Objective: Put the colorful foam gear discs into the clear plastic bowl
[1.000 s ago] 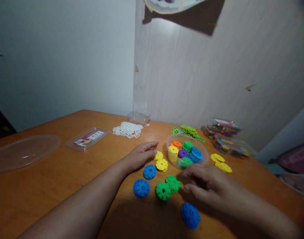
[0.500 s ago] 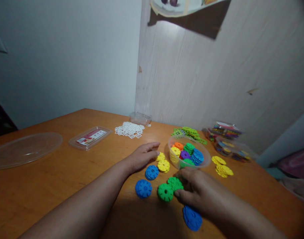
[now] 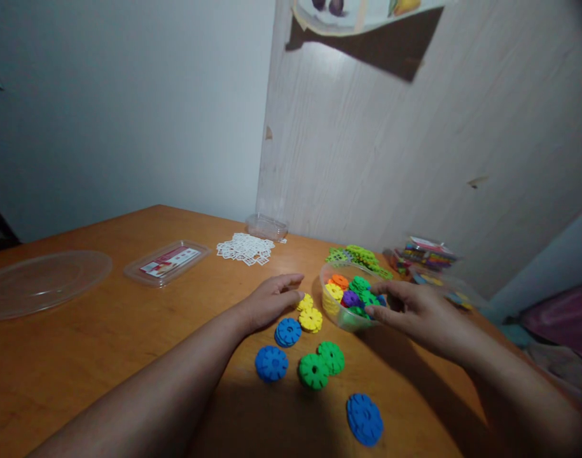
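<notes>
My left hand point(image 3: 270, 299) rests flat on the wooden table point(image 3: 104, 343), fingers stretched out, its fingertips beside two yellow toothed discs point(image 3: 308, 313). My right hand point(image 3: 415, 307) reaches over the right rim of a clear round tub point(image 3: 329, 307) filled with orange, yellow, purple, green and blue discs; its fingers curl at the tub's edge, and I cannot make out anything in them. On the table in front lie blue discs point(image 3: 271, 363), point(image 3: 288, 331), point(image 3: 364, 418) and two green discs point(image 3: 321, 366).
A clear round lid point(image 3: 37, 283) and a clear rectangular lid point(image 3: 167, 261) lie at the left. White square pieces point(image 3: 245, 248) and a small clear tub point(image 3: 266, 226) sit near the wall. Green pieces point(image 3: 360, 254) and tubs of coloured pieces point(image 3: 427, 254) are at the back right.
My right hand has lifted off the green discs near the table's front and moved up and right to the tub's rim. The left hand has stayed put.
</notes>
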Tool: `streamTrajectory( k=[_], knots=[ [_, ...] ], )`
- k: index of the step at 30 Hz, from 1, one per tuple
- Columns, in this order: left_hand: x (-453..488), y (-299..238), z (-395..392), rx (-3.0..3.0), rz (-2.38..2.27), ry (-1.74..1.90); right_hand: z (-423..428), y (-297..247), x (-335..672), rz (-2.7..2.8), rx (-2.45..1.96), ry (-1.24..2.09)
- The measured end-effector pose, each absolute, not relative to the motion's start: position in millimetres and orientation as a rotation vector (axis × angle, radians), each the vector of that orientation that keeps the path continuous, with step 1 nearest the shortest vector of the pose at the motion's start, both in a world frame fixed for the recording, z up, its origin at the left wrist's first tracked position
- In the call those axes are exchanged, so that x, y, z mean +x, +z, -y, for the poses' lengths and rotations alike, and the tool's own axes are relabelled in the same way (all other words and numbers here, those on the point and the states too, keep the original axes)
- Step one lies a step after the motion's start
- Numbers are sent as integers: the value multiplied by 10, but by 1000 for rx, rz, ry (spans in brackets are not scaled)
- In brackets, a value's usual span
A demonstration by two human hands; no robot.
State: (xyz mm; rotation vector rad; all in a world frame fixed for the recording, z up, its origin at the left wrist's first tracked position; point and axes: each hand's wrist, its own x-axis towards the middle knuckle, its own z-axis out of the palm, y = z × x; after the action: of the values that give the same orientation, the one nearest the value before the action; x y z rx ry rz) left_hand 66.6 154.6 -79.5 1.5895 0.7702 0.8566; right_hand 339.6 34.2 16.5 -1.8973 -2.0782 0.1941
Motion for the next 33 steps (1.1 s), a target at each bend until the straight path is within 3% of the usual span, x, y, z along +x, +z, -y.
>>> streamTrajectory(
  k=[8,19,33],
  knots=[
    [659,-778,-1524,1568,-770,847,-315,92,3487,2010,-1856,284],
    [655,-801,-1551,1594,-748,841,125,46,2954,2183,-1670,887],
    [659,-782,-1516,1574,-742,840,48,-31,2402,2367,-1707,577]
  ],
)
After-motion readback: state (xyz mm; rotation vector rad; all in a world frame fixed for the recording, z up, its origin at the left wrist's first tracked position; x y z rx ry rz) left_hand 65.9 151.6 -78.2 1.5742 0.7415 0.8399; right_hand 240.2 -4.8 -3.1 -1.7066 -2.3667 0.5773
